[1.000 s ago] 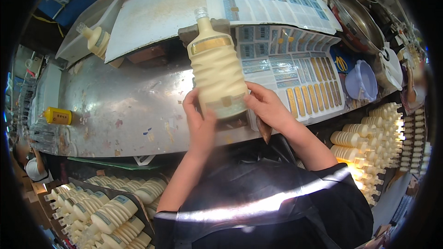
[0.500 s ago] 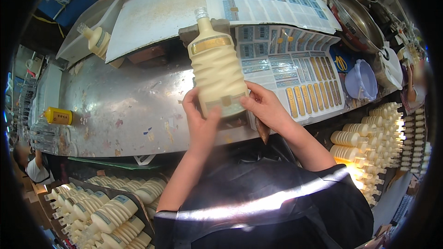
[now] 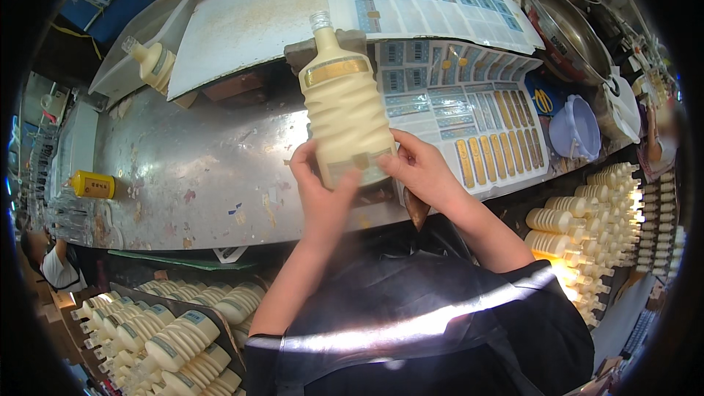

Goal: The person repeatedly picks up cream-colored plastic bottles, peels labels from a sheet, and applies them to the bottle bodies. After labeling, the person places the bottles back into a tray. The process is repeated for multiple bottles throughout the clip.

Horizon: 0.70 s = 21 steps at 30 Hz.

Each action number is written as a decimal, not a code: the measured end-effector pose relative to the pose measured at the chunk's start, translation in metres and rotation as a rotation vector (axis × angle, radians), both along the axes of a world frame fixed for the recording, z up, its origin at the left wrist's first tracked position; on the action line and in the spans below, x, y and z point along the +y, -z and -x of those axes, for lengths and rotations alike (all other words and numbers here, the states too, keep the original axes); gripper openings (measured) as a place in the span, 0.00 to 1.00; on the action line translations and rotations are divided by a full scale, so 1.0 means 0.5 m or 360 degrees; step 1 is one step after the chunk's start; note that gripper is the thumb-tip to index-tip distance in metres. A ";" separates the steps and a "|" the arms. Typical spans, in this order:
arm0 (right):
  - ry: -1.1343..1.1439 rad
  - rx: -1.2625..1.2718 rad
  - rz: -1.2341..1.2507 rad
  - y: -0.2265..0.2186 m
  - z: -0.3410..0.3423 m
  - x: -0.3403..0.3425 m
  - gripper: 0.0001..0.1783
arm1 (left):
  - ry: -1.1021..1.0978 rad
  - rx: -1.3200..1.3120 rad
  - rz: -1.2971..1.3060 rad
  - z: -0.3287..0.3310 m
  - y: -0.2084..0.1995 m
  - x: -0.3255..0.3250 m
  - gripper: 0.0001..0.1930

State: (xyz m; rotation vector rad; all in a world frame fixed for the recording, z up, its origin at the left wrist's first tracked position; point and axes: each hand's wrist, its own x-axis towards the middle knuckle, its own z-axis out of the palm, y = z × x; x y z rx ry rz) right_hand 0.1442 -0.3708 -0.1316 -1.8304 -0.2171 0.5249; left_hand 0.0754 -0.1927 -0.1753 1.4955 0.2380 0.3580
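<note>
Far left: yellow container (image 3: 93,184) lying on its side on the scuffed metal tabletop (image 3: 198,169). Beyond it, a loose cream bottle (image 3: 156,66), tilted, neck pointing up-left. Lower left: stacked cream bottles (image 3: 176,341), below tabletop level.

Centre: left hand (image 3: 320,194) at the lower left of the ribbed bottle (image 3: 346,121); fingers curled round its side, thumb near the base label, slightly blurred. Bottle located over the tabletop, clear neck pointing away, base toward the person, in front of a grey block (image 3: 295,56); gold band at the shoulder. Contact with block: cannot tell. Right hand (image 3: 422,172) at the lower right side; fingers pinching the bottle's edge, thumb on the base label. Brown pointed object (image 3: 416,209) just below this hand.

Right: label sheet (image 3: 484,132) with gold strips, then lavender bucket (image 3: 574,130); rows of cream bottles (image 3: 565,221) lower down
</note>
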 end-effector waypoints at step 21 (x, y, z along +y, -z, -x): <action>-0.0071 -0.2020 0.0210 -0.082 0.021 -0.016 0.17 | -0.0048 -0.0023 -0.0284 0.017 0.015 0.022 0.34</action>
